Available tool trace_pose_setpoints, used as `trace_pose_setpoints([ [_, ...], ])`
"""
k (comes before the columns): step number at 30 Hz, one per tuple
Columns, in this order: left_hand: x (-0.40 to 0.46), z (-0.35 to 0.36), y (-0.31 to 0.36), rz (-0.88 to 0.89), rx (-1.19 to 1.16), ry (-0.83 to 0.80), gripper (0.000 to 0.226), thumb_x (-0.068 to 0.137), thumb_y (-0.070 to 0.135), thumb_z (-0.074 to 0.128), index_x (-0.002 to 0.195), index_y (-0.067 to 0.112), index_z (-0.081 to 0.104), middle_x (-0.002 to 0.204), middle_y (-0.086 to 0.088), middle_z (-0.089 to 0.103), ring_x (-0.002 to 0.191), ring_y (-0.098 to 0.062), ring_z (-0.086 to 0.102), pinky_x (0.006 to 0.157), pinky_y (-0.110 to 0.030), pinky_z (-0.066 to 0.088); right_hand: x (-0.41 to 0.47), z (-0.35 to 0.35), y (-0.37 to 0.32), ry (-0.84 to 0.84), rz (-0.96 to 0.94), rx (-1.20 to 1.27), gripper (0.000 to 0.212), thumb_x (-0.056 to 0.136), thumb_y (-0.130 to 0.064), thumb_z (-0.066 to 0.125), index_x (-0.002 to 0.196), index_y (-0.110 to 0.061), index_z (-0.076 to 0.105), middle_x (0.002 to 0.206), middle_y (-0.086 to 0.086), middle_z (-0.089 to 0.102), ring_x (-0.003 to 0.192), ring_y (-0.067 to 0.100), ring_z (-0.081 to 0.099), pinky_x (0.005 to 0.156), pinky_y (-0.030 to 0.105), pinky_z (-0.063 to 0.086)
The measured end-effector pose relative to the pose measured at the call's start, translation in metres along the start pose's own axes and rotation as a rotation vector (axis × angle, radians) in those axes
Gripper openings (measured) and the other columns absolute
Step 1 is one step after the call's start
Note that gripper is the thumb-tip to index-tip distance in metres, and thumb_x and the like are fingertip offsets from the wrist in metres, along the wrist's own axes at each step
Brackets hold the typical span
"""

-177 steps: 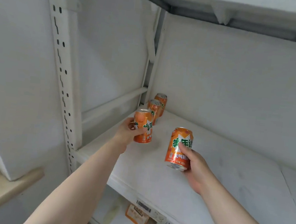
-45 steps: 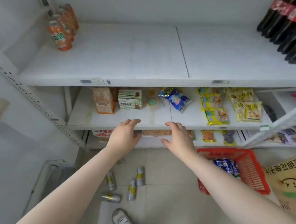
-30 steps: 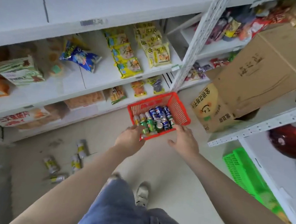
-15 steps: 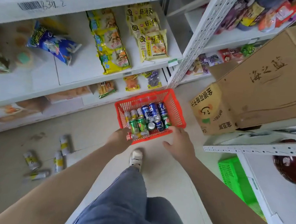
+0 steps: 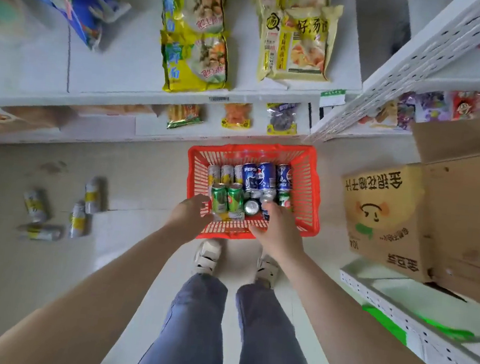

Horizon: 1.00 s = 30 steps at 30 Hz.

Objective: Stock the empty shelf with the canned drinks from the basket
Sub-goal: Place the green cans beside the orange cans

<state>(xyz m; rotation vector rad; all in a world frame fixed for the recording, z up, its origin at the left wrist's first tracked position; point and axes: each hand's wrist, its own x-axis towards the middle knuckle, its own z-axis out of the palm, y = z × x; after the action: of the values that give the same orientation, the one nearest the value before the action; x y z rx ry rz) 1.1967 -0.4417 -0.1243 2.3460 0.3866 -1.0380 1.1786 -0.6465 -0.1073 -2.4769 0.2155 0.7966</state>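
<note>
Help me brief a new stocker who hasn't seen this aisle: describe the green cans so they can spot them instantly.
Find the red basket on the floor below the snack shelves. The two green cans lie side by side at its near left, just beyond the left hand. The neighbours behind are blue Pepsi cans and pale yellow-marked ones.

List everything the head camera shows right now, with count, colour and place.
basket: one, red, on the floor ahead of the feet
Pepsi cans: three, blue, at the basket's far side
green cans: two clearly seen, in the basket's near left
yellow-and-silver cans: about three, in the basket's far left
loose cans: four, silver and yellow, on the floor at left
snack packs: several, mostly yellow, on the shelves
cardboard box: one, brown, right
left hand: over the basket's near left rim
right hand: reaching into the basket
</note>
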Motion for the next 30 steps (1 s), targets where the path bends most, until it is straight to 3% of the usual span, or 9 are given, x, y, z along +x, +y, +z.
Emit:
trace_pose_setpoints([
  [8, 0.121, 0.109, -0.048, -0.163, -0.255, 0.064, 0.048, 0.088, 0.026, 0.063, 0.132, 0.013, 0.046, 0.125, -0.008, 0.061, 0.109, -0.029, 0.060, 0.089, -0.040, 0.051, 0.134, 0.111, 0.081, -0.107, 0.015, 0.038, 0.054, 0.078, -0.042, 0.074, 0.120, -0.012, 0.055, 0.115, 0.010, 0.064, 0.106, 0.027, 0.060, 0.085, 0.038, 0.052],
  [13, 0.190, 0.165, -0.081, -0.236, -0.400, 0.074, 0.055, 0.090, 0.026, 0.061, 0.139, 0.014, 0.039, 0.128, 0.000, 0.053, 0.108, -0.017, 0.054, 0.075, -0.019, 0.046, 0.196, 0.182, 0.117, -0.104, 0.027, 0.056, 0.058, 0.079, -0.039, 0.073, 0.125, -0.008, 0.055, 0.123, 0.011, 0.061, 0.113, 0.028, 0.057, 0.090, 0.035, 0.046],
  [17, 0.235, 0.199, -0.099, -0.288, -0.449, 0.134, 0.057, 0.092, 0.022, 0.058, 0.143, 0.015, 0.034, 0.143, -0.007, 0.044, 0.129, -0.025, 0.045, 0.100, -0.037, 0.039, 0.233, 0.230, 0.134, -0.088, 0.025, 0.064, 0.061, 0.080, -0.040, 0.072, 0.128, -0.007, 0.052, 0.126, 0.012, 0.059, 0.118, 0.030, 0.052, 0.094, 0.040, 0.046],
  [21, 0.272, 0.215, -0.109, -0.243, -0.502, 0.184, 0.043, 0.093, 0.015, 0.054, 0.135, 0.013, 0.043, 0.130, -0.006, 0.056, 0.109, -0.018, 0.054, 0.080, -0.027, 0.040, 0.261, 0.258, 0.137, -0.044, 0.020, 0.052, 0.057, 0.080, -0.041, 0.072, 0.123, -0.008, 0.056, 0.120, 0.010, 0.062, 0.113, 0.028, 0.054, 0.091, 0.039, 0.046],
  [25, 0.297, 0.224, -0.116, -0.262, -0.596, 0.181, 0.044, 0.092, 0.021, 0.058, 0.134, 0.015, 0.044, 0.125, 0.000, 0.057, 0.111, -0.017, 0.055, 0.087, -0.030, 0.044, 0.276, 0.274, 0.141, -0.008, -0.003, -0.042, 0.047, 0.079, -0.048, 0.070, 0.107, -0.011, 0.063, 0.104, 0.005, 0.069, 0.096, 0.025, 0.062, 0.077, 0.035, 0.047],
  [30, 0.314, 0.225, -0.114, -0.319, -0.533, 0.181, 0.047, 0.090, 0.032, 0.061, 0.130, 0.014, 0.045, 0.125, -0.007, 0.048, 0.109, -0.025, 0.055, 0.092, -0.040, 0.052, 0.284, 0.281, 0.154, 0.009, -0.019, -0.106, 0.051, 0.078, -0.052, 0.069, 0.109, -0.012, 0.063, 0.104, 0.004, 0.070, 0.098, 0.026, 0.064, 0.077, 0.035, 0.049],
])
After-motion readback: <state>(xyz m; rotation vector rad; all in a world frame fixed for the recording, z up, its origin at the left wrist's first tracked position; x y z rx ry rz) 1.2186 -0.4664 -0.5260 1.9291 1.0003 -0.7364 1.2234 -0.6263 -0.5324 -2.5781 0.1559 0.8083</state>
